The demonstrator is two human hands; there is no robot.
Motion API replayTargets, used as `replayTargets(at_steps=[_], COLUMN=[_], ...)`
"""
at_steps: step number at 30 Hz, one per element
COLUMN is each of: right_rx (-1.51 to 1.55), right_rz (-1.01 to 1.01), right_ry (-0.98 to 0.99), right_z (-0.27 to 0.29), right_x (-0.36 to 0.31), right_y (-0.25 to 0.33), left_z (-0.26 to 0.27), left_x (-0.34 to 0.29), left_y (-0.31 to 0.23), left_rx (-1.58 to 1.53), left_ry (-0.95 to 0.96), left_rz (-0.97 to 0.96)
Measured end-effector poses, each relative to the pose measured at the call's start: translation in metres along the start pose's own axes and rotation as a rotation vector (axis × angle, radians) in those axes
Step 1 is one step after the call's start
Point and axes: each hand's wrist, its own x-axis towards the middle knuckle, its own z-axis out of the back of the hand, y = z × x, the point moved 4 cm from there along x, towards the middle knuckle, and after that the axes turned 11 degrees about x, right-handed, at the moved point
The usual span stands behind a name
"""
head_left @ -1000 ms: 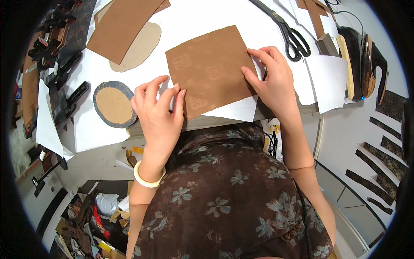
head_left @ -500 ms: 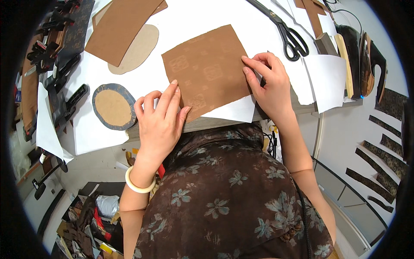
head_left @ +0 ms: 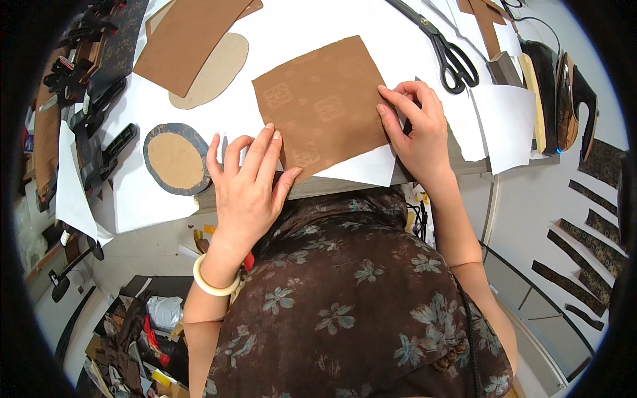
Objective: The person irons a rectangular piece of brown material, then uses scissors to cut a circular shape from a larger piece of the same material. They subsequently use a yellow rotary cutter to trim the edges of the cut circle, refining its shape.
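Note:
A roughly square piece of brown patterned fabric (head_left: 328, 99) lies slantwise near the table's front edge, with faint pale motifs and slightly frayed edges. My left hand (head_left: 249, 176) has its fingers spread. Its index fingertip touches the fabric's left edge, and its thumb tip is at the lower left corner. On the opposite side, my right hand (head_left: 421, 129) holds the right edge with thumb and index finger, the other fingers curled. White paper (head_left: 361, 169) shows from under the fabric. Beside my left hand rests a tan oval piece with a dark border (head_left: 176, 159).
Black-handled scissors (head_left: 454, 66) lie at the upper right. A flat brown panel (head_left: 192, 43) overlaps a beige oval (head_left: 222, 69) at the upper left. Black clamps (head_left: 109, 146) line the left side. An iron (head_left: 567, 99) stands at the right. Dark patterned strips (head_left: 574, 265) hang lower right.
My left fingers have spread slightly, and the thumb has shifted a little at the fabric's lower left corner. The right hand keeps its place at the right edge. The whole view has drifted slightly.

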Motion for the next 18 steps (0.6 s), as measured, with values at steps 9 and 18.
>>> replayTargets(at_steps=[9,18], right_rx=[0.008,-0.024], right_rz=[-0.005,0.013], right_ry=[0.007,0.007], right_z=[0.0000,-0.0012], right_x=[0.0003,-0.0012], right_y=[0.0009,-0.0012], left_z=[-0.0014,-0.0028], left_x=[-0.0003,0.0031], left_y=[-0.0029,-0.0034], left_rx=[0.039,-0.006], left_ry=[0.019,-0.052], left_rz=[-0.017,0.027])
